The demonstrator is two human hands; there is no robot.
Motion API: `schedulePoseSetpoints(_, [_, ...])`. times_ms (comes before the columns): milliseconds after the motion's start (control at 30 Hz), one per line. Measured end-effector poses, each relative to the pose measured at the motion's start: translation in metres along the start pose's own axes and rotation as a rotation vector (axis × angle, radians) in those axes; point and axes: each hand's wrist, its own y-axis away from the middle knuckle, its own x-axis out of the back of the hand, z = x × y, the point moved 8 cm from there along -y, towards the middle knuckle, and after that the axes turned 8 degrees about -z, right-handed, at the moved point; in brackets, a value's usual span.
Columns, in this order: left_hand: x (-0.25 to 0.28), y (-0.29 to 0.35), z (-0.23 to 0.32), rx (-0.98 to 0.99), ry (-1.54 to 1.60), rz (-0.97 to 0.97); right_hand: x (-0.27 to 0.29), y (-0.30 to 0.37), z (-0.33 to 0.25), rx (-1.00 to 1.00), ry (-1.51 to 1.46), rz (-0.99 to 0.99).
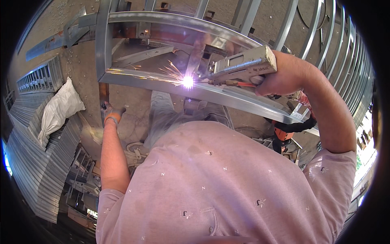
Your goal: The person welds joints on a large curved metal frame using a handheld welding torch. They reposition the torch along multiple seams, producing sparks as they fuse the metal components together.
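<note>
1. Here's the torch (243,63), pale and boxy, right of centre up top, its nose aimed left at a fierce glow (188,82) on the frame (146,86).
2. The right grip (281,75) is wrapped firmly round the torch's rear end; the body covers some of the fingers, so not all of them can be counted.
3. Sparks (162,80) streak left over the lower rail! The glare swallows the spot beneath, and the torch's very tip is hard to pick out.
4. Over to the left grip (113,113), down at the near end of a rusty bar (104,92), fingers partly curled. Grasping it or just touching? Can't tell from here.
5. Close in below, the shirt (227,175) fills the foreground and cuts off much of the trousers (162,112).
6. Out left, a white sack (61,106) lies against ribbed sheets (36,171), which fade into the dark rim.
7. Right side: an orange thing (283,134), half hidden behind a black hose (294,127), its kind unclear.
</note>
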Motion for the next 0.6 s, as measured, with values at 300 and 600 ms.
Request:
schedulePoseSetpoints(300, [-0.004,-0.013,-0.008,-0.034,-0.059,0.015,0.000,0.000,0.004,0.035,-0.015,-0.029])
schedulePoseSetpoints(600, [-0.002,-0.012,-0.006,-0.016,-0.069,-0.024,0.000,0.001,0.004,0.046,-0.002,-0.019])
